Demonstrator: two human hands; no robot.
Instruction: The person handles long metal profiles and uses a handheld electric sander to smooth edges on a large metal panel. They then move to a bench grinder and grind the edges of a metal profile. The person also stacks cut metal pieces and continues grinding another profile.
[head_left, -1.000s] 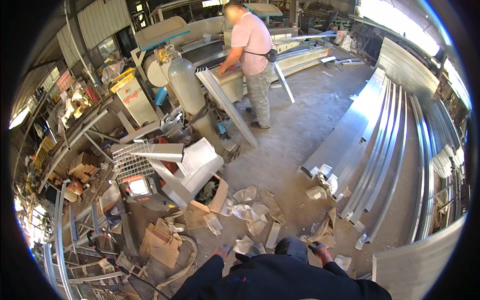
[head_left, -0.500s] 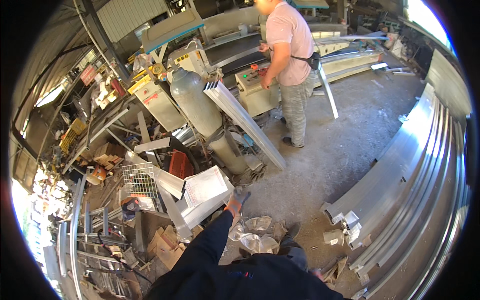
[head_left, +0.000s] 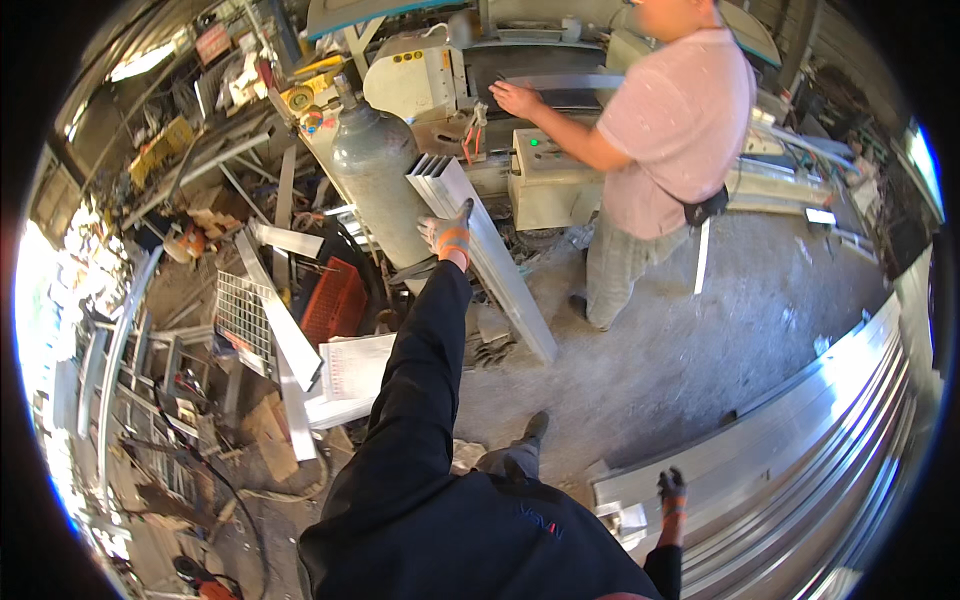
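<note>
My left hand (head_left: 447, 235), in a grey and orange work glove, is stretched out in front of a bundle of long metal profiles (head_left: 500, 265). Its fingers are spread and seem to rest at the bundle's left edge; the contact is not clear. The profiles lean upright and tilted against a tall grey gas cylinder (head_left: 374, 170). Low on the right, my right hand (head_left: 673, 495), gloved with a dark palm and orange cuff, hovers over a wide flat metal profile (head_left: 770, 425) with its fingers apart and nothing in them.
A co-worker (head_left: 665, 150) in a pink shirt stands ahead beside a machine control box (head_left: 552, 185). More long profiles (head_left: 800, 500) lie on the floor at right. On the left are a red crate (head_left: 334, 300), a wire grid (head_left: 243, 318), a white carton (head_left: 358, 368) and metal offcuts.
My left hand has risen from beside the white carton to the leaning profiles. My right hand has come into view at lower right. The co-worker appears nearer, one arm stretched toward the machine.
</note>
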